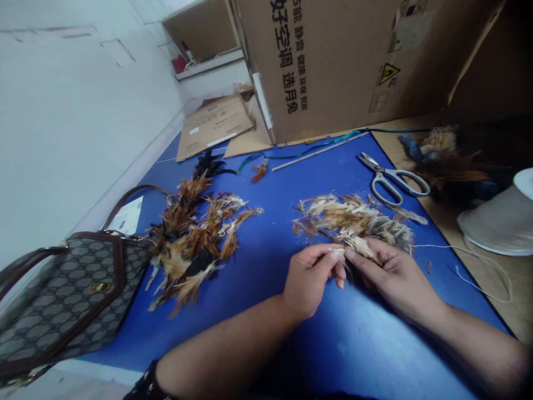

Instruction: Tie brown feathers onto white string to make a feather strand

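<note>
Both my hands work close together over the blue mat (266, 333). My left hand (310, 278) is closed, pinching the pale end of a feather. Beside it, my right hand (395, 280) is closed around the same feather bunch, thumb and fingers together. Just beyond them lies a row of cream, brown and grey feathers (353, 214). White string (437, 246) runs from the right end of that row toward a large spool (493, 222). Silver scissors with grey handles (391, 178) rest open behind my right hand.
A heap of brown, black and tan feathers (183, 239) lies at left, next to a patterned handbag (75, 289). A big cardboard box (333, 66) stands at the back. A teal ribbon (300, 151) and thin stick (320, 151) lie before it. More feathers (441, 150) are at right.
</note>
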A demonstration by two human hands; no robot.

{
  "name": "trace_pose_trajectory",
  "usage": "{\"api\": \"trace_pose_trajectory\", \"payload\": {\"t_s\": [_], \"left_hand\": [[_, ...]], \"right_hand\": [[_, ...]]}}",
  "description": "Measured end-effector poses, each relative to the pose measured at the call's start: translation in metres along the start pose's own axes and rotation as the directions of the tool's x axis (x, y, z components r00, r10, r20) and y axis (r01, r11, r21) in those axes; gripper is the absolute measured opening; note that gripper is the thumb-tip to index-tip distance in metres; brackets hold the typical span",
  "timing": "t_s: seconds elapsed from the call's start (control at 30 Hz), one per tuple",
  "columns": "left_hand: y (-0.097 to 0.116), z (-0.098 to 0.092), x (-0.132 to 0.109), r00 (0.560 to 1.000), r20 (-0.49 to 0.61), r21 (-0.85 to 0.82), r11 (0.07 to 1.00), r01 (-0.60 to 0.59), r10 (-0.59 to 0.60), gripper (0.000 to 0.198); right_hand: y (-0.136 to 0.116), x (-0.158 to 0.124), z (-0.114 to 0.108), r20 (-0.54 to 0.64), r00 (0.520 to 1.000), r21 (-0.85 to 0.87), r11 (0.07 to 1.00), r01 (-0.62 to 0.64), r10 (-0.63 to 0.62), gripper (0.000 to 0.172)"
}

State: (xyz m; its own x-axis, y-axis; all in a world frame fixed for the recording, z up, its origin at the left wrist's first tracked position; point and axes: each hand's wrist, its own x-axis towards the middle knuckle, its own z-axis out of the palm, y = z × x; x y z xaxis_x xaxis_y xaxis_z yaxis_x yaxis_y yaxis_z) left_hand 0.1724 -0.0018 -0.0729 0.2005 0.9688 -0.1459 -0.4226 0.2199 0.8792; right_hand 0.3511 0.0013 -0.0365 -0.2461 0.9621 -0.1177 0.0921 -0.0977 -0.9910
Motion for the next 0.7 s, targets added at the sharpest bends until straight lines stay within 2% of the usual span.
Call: {"api": "trace_pose_trajectory", "payload": {"t_s": [0.3,0.53,0.63,0.7], "left_hand": [[0.009,0.001,-0.003,1.000,-0.005,0.124,0.992,-0.025,0.026,0.035],[0.009,0.001,-0.003,0.995,0.017,0.152,0.984,-0.096,0.094,0.030],[0.007,0.001,-0.003,0.996,-0.041,0.080,0.994,-0.071,0.074,0.031],[0.007,0.002,-0.003,0.994,-0.101,0.026,0.999,-0.047,0.049,0.032]], "right_hand": [[0.000,0.000,0.001,0.100,0.994,0.078,0.996,-0.053,0.045,0.040],[0.000,0.000,0.003,0.070,0.991,0.041,0.993,-0.115,0.111,0.048],[0.001,-0.001,0.002,0.054,0.989,0.068,0.988,-0.140,0.137,0.049],[0.002,-0.001,0.001,0.040,0.987,0.145,0.976,-0.160,0.156,0.049]]}}
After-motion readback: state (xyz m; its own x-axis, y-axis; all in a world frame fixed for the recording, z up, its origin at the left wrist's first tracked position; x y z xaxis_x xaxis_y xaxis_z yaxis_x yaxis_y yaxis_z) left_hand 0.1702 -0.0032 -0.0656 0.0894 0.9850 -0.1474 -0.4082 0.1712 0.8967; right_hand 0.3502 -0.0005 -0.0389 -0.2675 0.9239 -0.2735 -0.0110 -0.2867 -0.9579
